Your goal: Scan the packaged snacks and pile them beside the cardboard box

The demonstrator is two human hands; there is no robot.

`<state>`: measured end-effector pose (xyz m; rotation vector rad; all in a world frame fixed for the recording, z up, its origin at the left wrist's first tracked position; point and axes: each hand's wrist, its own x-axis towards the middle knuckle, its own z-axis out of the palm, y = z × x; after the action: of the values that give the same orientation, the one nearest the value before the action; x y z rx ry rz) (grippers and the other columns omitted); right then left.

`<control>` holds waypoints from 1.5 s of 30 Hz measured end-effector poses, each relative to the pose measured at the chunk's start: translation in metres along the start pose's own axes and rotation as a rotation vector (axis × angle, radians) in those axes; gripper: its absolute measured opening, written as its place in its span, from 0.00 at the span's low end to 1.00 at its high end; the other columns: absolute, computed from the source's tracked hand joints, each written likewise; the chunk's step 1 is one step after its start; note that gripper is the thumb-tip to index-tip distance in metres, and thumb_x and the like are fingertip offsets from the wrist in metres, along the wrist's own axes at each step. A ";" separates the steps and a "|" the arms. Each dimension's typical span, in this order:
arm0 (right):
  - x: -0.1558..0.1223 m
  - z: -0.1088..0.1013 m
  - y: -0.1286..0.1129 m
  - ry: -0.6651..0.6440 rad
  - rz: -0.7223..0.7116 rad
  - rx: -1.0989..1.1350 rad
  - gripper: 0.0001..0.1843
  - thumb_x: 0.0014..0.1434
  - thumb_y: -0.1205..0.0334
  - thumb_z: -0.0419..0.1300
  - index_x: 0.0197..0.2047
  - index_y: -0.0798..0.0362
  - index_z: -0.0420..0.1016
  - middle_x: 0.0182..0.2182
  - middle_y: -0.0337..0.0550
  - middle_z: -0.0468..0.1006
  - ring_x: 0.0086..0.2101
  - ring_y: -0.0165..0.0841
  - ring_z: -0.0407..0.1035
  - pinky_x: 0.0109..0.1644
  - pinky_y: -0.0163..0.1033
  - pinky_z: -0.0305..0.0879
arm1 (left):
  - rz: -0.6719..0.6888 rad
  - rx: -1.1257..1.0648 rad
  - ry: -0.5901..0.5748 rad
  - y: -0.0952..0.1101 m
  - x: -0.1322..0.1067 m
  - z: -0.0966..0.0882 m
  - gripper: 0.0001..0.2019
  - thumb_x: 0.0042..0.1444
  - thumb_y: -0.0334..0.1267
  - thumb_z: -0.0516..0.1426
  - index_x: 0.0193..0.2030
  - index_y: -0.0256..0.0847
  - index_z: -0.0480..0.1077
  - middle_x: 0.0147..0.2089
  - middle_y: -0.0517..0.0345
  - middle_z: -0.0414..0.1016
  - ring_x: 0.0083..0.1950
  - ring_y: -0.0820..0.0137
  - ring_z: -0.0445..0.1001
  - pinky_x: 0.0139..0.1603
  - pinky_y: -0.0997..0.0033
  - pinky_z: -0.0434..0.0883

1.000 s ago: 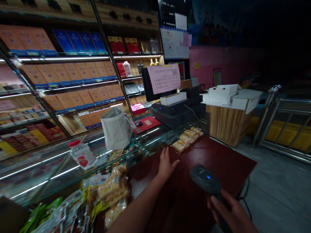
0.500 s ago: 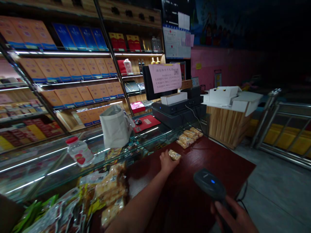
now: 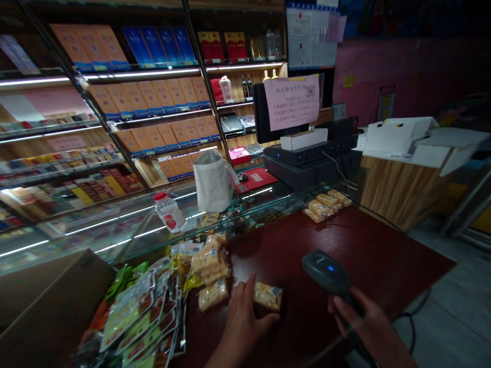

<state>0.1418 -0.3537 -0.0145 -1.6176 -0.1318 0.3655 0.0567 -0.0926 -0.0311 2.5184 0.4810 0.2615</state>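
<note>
At lower centre, the left hand (image 3: 241,319) seems to press a snack packet (image 3: 267,296) with half-curled fingers, perhaps without gripping; the right hand (image 3: 364,319) closes round a barcode scanner (image 3: 326,271), holding its lit head clear of the dark red counter top (image 3: 387,245).

Left hand (image 3: 241,319) touching a clear snack packet (image 3: 267,296) on dark red counter (image 3: 387,255); more packets (image 3: 210,271) just left of it. Right hand (image 3: 362,312) grips black barcode scanner (image 3: 326,272), blue light lit, over counter's right side.
</note>
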 end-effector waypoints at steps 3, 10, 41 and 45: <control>-0.003 0.006 -0.004 -0.033 -0.010 -0.016 0.28 0.53 0.33 0.60 0.33 0.52 0.72 0.18 0.36 0.72 0.19 0.30 0.65 0.25 0.34 0.61 | -0.009 0.003 -0.022 -0.003 -0.007 -0.003 0.38 0.40 0.41 0.68 0.62 0.41 0.68 0.56 0.44 0.69 0.61 0.48 0.64 0.64 0.48 0.59; -0.010 0.004 -0.005 -0.106 -0.036 -0.066 0.26 0.57 0.36 0.59 0.33 0.53 0.71 0.18 0.35 0.71 0.19 0.30 0.65 0.25 0.34 0.60 | 0.096 -0.230 0.060 0.002 -0.008 -0.019 0.22 0.44 0.33 0.63 0.49 0.44 0.74 0.51 0.49 0.70 0.55 0.56 0.69 0.58 0.53 0.67; -0.027 0.047 -0.012 -0.358 -0.003 -0.141 0.30 0.55 0.43 0.62 0.54 0.56 0.74 0.28 0.41 0.78 0.23 0.31 0.67 0.29 0.35 0.65 | -0.059 -0.649 0.256 -0.043 -0.033 -0.070 0.28 0.59 0.48 0.58 0.65 0.49 0.62 0.68 0.51 0.63 0.67 0.58 0.64 0.65 0.56 0.64; -0.029 0.048 -0.016 -0.430 -0.019 -0.163 0.33 0.55 0.43 0.63 0.58 0.54 0.73 0.27 0.41 0.78 0.23 0.32 0.68 0.27 0.35 0.65 | -0.016 -0.571 0.263 -0.047 -0.034 -0.066 0.25 0.61 0.46 0.57 0.65 0.51 0.62 0.68 0.52 0.63 0.66 0.59 0.66 0.65 0.57 0.65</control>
<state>0.1019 -0.3157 0.0037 -1.6756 -0.5139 0.7001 -0.0064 -0.0370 -0.0061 1.9307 0.4505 0.6327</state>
